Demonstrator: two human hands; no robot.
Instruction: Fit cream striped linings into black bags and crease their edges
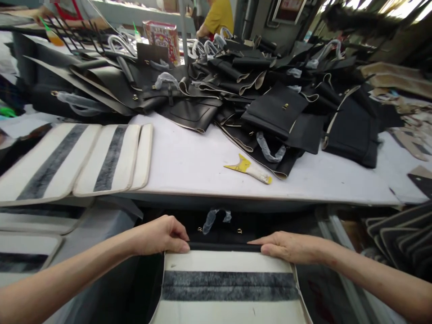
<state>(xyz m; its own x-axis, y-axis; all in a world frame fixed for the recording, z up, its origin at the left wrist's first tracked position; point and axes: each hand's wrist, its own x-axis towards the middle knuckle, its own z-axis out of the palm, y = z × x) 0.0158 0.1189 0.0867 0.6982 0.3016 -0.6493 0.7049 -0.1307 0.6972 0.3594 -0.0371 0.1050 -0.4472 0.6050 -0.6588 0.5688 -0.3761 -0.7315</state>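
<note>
Below the table edge, a black leather bag panel (229, 310) shows its cream underside, crossed by a smeared dark grey band. My left hand (170, 236) pinches the left end of its black top edge, thumb over the cream side. Along the right end of that same edge lies my right hand (285, 246), index finger stretched and thumb pressed on the panel; its other fingers are partly hidden. Just beyond the edge are a plastic-wrapped handle (211, 221) and two small gold fittings on black leather. The panel's lower end runs out of view.
Black bag pieces (192, 110) pile up across the white table (189, 157). A yellow-and-white scraper (249, 169) lies near its front edge. Cream panels (60, 157) with dark bands are at left, stacked dark panels (405, 234) at right. A person in yellow (219, 18) is behind.
</note>
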